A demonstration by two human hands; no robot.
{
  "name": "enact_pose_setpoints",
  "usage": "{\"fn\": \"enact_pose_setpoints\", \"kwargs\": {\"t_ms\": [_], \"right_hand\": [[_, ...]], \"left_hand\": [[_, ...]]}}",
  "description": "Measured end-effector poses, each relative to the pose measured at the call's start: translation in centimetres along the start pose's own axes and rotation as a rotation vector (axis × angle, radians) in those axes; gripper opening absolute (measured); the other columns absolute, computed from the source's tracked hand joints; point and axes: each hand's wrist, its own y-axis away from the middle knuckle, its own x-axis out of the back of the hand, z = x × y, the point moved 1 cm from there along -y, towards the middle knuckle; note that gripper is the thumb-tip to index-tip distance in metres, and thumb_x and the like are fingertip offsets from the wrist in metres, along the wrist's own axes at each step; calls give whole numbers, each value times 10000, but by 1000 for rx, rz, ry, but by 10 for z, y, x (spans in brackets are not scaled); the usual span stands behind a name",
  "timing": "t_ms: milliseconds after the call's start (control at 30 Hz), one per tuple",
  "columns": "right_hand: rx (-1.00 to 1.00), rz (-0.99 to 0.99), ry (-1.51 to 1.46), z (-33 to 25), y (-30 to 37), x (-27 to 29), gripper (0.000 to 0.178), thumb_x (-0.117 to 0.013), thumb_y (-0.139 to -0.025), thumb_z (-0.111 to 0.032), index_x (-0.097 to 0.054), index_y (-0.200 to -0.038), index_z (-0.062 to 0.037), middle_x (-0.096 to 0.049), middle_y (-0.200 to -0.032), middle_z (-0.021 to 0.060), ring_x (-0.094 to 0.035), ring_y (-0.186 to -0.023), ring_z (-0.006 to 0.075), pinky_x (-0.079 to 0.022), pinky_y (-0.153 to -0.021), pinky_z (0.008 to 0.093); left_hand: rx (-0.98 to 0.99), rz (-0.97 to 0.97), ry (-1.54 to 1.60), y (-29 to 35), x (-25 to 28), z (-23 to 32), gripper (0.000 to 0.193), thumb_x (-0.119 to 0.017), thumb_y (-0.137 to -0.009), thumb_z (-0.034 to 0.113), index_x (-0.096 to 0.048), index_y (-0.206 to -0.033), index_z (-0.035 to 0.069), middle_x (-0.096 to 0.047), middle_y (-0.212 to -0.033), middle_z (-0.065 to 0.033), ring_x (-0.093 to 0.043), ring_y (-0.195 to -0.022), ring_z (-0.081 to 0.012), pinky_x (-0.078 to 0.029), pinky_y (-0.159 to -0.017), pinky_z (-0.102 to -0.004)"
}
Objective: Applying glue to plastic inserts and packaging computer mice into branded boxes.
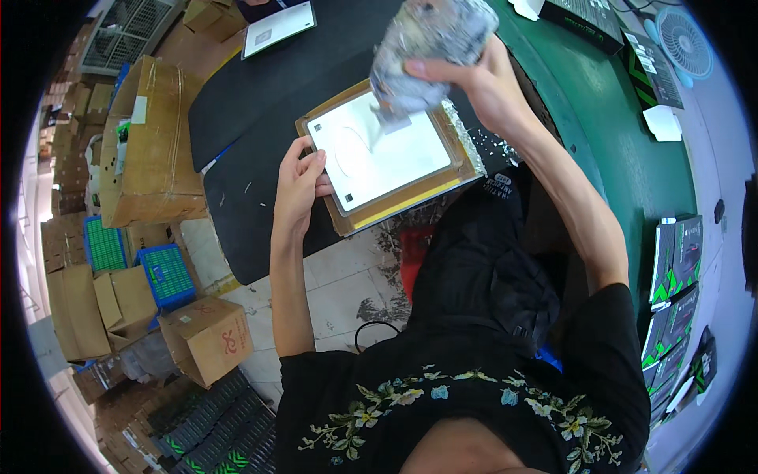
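My right hand point(489, 91) is closed around a bulky silver-grey bundle point(430, 47) that looks wrapped in clear tape. A flat pale tip point(395, 122) at its lower end is over the white panel point(395, 162), slightly blurred; whether it touches cannot be told. The panel is rectangular with rounded corners, a thin curved line and small dark square marks. Beneath it lies a brown cardboard sheet point(379, 215) with a yellow strip along its near edge. At the panel's left edge, my left hand point(302, 178) grips it with bent fingers.
The work sits on a black table point(253, 158), with white crumbs point(496, 146) to the right. Another white panel point(278, 30) lies at the far end. A green bench point(584, 150) with black boxes point(671, 261) runs along the right. Cardboard boxes point(150, 150) and blue-green crates point(166, 272) stand left.
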Motion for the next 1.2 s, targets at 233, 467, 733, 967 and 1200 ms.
{"fn": "enact_pose_setpoints", "kwargs": {"t_ms": [233, 467, 733, 967, 1200], "right_hand": [[56, 127, -121, -3, -29, 22, 508, -650, -897, -463, -592, -1139, -20, -662, -1077, 59, -639, -947, 162, -526, -804, 265], [-87, 57, 32, -19, 5, 50, 449, -827, -740, -146, -655, -1118, 24, -705, -1058, 132, -685, -972, 209, -514, -919, 361], [-647, -4, 399, 77, -41, 119, 546, -738, -708, -467, -723, -973, 9, -715, -938, 138, -701, -755, 236, -577, -656, 346], [-663, -145, 654, 18, -28, 143, 822, -612, -819, -625, -540, -1229, 83, -630, -1134, 271, -664, -997, 342, -521, -869, 477], [-157, 267, 1862, -60, 82, 478, 530, -490, -877, -197, -447, -1405, -171, -428, -1420, 205, -460, -1277, 379, -397, -1051, 493]], "left_hand": [[-22, -18, -24, -5, -4, 0, 315, -495, -1003, 143, -467, -1295, 29, -684, -914, -88, -667, -705, -83, -552, -576, -194], [-68, 16, 24, 2, 0, 3, 406, -480, -1016, 137, -375, -1396, 41, -679, -890, -75, -659, -707, -78, -536, -560, -194], [-261, 20, 237, 28, 15, -18, 554, -557, -962, 59, -299, -1451, 28, -479, -1390, -158, -508, -1236, -274, -425, -1034, -426], [-289, -98, 303, 55, -20, -18, 638, -569, -943, 139, -242, -1477, 19, -403, -1445, -170, -434, -1304, -289, -344, -1103, -430], [-159, -425, 488, 57, -143, -24, 683, -636, -871, 38, -253, -1437, 28, -458, -1344, -205, -489, -1239, -304, -423, -1036, -444]]}}
